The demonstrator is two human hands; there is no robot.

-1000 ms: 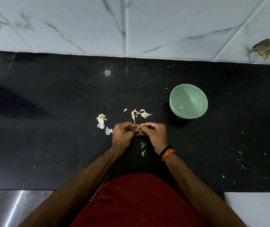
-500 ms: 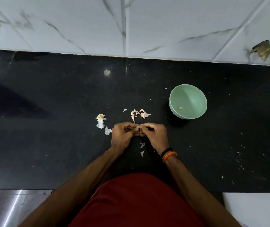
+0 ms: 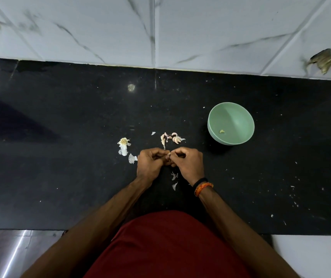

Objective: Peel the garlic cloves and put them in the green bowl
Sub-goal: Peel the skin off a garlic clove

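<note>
My left hand (image 3: pixel 150 163) and my right hand (image 3: pixel 188 162) meet over the black counter, fingers curled, both pinching one small garlic clove (image 3: pixel 168 154) between their fingertips. The clove is mostly hidden by my fingers. Just beyond my hands lies a small pile of unpeeled garlic cloves (image 3: pixel 172 138). The green bowl (image 3: pixel 238 117) stands to the right of that pile, apart from my hands, with one peeled piece of garlic (image 3: pixel 222 131) inside it.
A garlic root stub with papery skins (image 3: pixel 124 144) lies left of my hands, and skin scraps (image 3: pixel 174 179) lie below them. Small white flecks dot the black counter (image 3: pixel 60 157) on the right. A tiled wall (image 3: pixel 160 31) runs along the back.
My hands have stayed in the same place on the clove, with only slight finger movement. The bowl and the cloves have not moved.
</note>
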